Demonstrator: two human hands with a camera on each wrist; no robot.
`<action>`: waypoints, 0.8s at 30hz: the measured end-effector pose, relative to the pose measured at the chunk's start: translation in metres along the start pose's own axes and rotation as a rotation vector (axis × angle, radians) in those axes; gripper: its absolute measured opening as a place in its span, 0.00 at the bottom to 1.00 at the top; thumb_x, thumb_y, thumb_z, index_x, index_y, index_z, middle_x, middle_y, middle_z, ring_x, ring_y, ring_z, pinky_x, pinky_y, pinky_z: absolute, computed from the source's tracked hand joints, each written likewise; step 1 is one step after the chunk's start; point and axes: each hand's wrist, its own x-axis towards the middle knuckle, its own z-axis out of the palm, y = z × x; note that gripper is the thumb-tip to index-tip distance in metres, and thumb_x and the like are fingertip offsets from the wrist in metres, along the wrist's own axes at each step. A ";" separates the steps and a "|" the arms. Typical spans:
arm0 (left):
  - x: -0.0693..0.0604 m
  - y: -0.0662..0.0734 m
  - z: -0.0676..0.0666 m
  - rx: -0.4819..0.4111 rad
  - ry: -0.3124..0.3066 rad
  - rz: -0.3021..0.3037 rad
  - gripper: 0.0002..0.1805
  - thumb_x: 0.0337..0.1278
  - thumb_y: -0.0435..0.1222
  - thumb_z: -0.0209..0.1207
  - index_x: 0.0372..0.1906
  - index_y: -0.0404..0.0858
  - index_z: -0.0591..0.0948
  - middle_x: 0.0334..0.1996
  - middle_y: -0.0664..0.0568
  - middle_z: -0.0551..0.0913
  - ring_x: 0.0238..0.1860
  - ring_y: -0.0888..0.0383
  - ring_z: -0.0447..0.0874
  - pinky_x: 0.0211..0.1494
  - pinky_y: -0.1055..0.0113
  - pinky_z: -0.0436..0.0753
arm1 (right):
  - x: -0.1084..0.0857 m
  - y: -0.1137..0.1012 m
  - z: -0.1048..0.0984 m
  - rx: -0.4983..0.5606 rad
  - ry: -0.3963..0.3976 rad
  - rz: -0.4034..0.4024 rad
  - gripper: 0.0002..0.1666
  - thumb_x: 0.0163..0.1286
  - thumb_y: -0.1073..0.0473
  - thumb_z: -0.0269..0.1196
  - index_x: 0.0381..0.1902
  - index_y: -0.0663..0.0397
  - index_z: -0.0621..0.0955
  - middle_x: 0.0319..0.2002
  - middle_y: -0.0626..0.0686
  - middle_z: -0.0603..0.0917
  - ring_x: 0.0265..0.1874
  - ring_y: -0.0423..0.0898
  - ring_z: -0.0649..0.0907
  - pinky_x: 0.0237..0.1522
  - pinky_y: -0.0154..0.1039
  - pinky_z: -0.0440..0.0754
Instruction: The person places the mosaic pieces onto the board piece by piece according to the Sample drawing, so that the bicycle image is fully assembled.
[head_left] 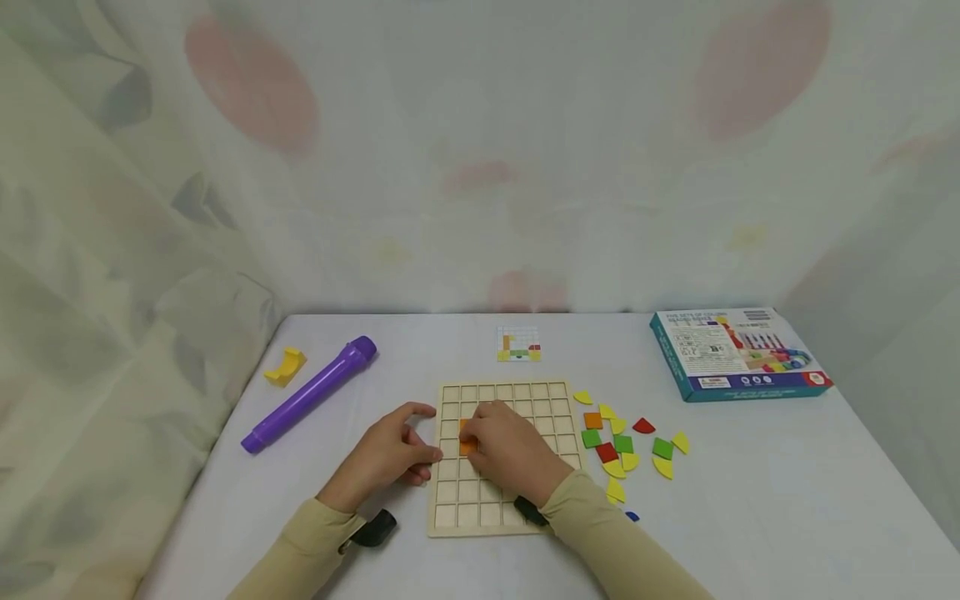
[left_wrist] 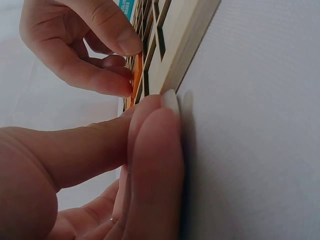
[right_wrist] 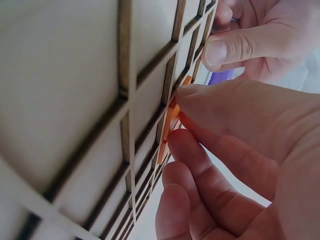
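A wooden grid board (head_left: 446,517) lies flat, divided into square cells. Over its left part my right hand (head_left: 513,446) pinches an orange square tile (right_wrist: 173,111) between thumb and fingertips, down at the cells. More orange (head_left: 464,424) shows beside those fingers, partly covered by them. At the board's left edge is my left hand (head_left: 393,450), its thumb and fingertips touching the rim, with no tile seen in it. The left wrist view shows these fingertips (left_wrist: 155,135) against the board's side and an orange tile (left_wrist: 137,75) under the other hand.
Right of the board lie loose yellow (head_left: 662,468), green (head_left: 662,448), red (head_left: 643,426), orange (head_left: 593,421) and blue (head_left: 632,516) pieces. A pattern card (head_left: 518,343) lies behind it. A purple tube (head_left: 307,398) and yellow holder (head_left: 285,367) are left; a box (head_left: 738,354) stands back right.
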 end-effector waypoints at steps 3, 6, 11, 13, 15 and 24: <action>0.001 0.002 0.000 0.004 0.000 0.000 0.38 0.60 0.32 0.76 0.74 0.45 0.75 0.32 0.44 0.86 0.24 0.55 0.89 0.31 0.60 0.92 | 0.000 0.001 -0.001 -0.009 0.002 0.006 0.08 0.71 0.59 0.73 0.46 0.47 0.92 0.41 0.42 0.84 0.45 0.41 0.79 0.46 0.32 0.84; 0.002 0.002 0.000 0.004 0.002 0.001 0.38 0.60 0.31 0.76 0.74 0.45 0.75 0.32 0.44 0.86 0.24 0.55 0.89 0.31 0.60 0.92 | 0.000 0.002 -0.002 -0.008 0.002 0.003 0.08 0.71 0.60 0.72 0.46 0.47 0.92 0.42 0.43 0.85 0.45 0.41 0.80 0.47 0.33 0.85; 0.002 0.001 0.001 0.018 0.011 -0.012 0.38 0.59 0.32 0.77 0.74 0.44 0.75 0.32 0.44 0.86 0.24 0.55 0.88 0.30 0.60 0.92 | -0.003 0.012 -0.006 0.036 0.014 0.018 0.10 0.71 0.62 0.70 0.46 0.48 0.93 0.42 0.44 0.87 0.45 0.42 0.81 0.49 0.36 0.86; 0.001 0.000 0.001 0.027 0.011 -0.018 0.39 0.59 0.32 0.77 0.74 0.44 0.75 0.32 0.44 0.86 0.24 0.55 0.88 0.30 0.60 0.92 | -0.007 0.020 -0.009 0.063 0.025 0.040 0.10 0.71 0.63 0.68 0.46 0.49 0.93 0.42 0.45 0.87 0.45 0.44 0.82 0.49 0.39 0.86; 0.001 0.000 0.002 0.029 0.012 -0.022 0.39 0.58 0.32 0.77 0.74 0.44 0.74 0.32 0.44 0.86 0.24 0.55 0.88 0.30 0.60 0.92 | -0.011 0.030 -0.014 0.087 0.035 0.072 0.11 0.72 0.64 0.66 0.47 0.51 0.92 0.43 0.47 0.88 0.47 0.46 0.83 0.52 0.42 0.87; 0.002 0.000 0.001 0.000 0.010 -0.010 0.40 0.59 0.31 0.77 0.75 0.45 0.74 0.33 0.43 0.86 0.25 0.55 0.89 0.31 0.60 0.92 | -0.046 0.085 -0.048 0.105 0.060 0.284 0.14 0.73 0.69 0.65 0.50 0.53 0.91 0.46 0.50 0.89 0.49 0.48 0.83 0.57 0.49 0.87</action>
